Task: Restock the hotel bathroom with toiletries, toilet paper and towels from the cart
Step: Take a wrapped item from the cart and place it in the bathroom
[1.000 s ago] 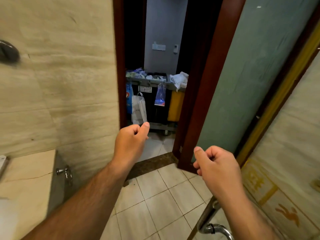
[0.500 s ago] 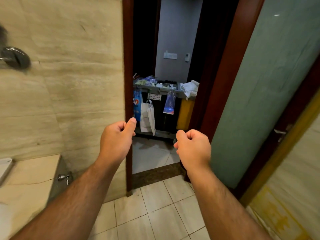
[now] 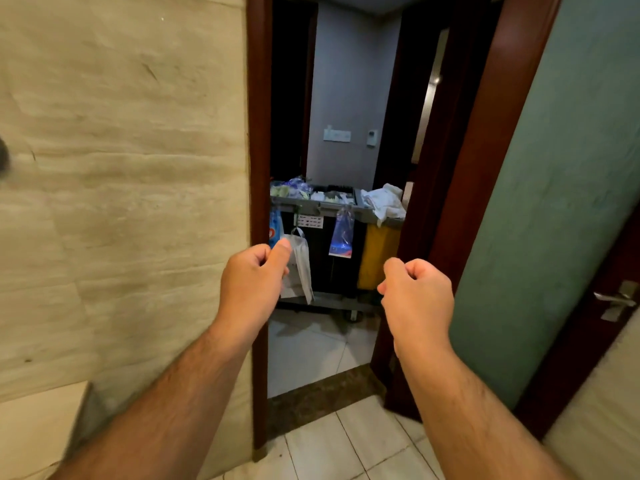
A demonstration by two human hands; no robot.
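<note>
Left hand (image 3: pixel 251 282), right hand (image 3: pixel 417 296): fingers curled, empty.

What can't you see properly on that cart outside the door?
Head view, small packets on the grey wheeled cart: too small to name.
Head view, blue hanging packet: cut off by the dark red wooden door frame.
Head view, white plastic bag: partly behind the left hand.
Head view, white paper label on the cart: print too small to read.
</note>
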